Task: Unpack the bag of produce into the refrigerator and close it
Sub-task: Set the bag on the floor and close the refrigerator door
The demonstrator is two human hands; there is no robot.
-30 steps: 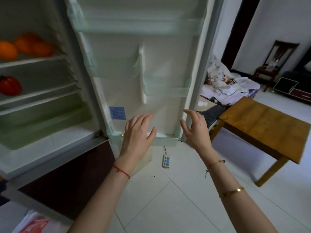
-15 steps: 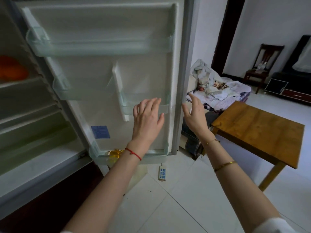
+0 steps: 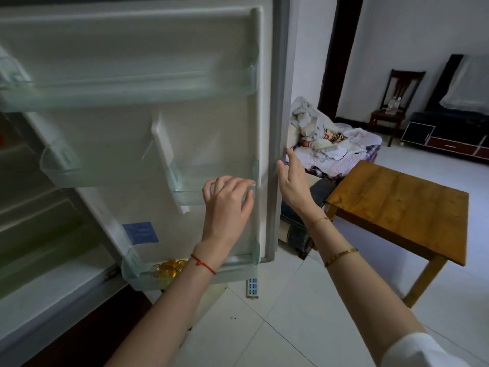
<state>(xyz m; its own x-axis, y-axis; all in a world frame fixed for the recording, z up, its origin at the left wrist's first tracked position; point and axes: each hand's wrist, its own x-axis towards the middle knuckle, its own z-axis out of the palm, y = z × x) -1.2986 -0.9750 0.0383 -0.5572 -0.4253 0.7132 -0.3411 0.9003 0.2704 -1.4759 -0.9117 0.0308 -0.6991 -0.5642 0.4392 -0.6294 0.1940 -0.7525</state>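
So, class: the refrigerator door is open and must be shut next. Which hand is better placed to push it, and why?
Right. The right hand lies open at the refrigerator door's free outer edge, farthest from the hinge. The left hand is on the inner side, against a door shelf.

— What's the refrigerator door (image 3: pixel 127 51) lined with?
— Smooth white plastic, faintly glossy; its door bins (image 3: pixel 211 192) are clear, greenish plastic, and the outer edge (image 3: pixel 277 128) looks like matt grey metal.
— And the tabletop (image 3: pixel 402 202)?
— Bare wood, grain visible, with a soft sheen.
— The floor (image 3: pixel 304 313)?
— Glossy white tiles.
— Anything soft?
— Crumpled cloth on the bed (image 3: pixel 344 144), a red thread (image 3: pixel 203 264) round one wrist, shiny gold metal bracelets (image 3: pixel 341 256) on the other.
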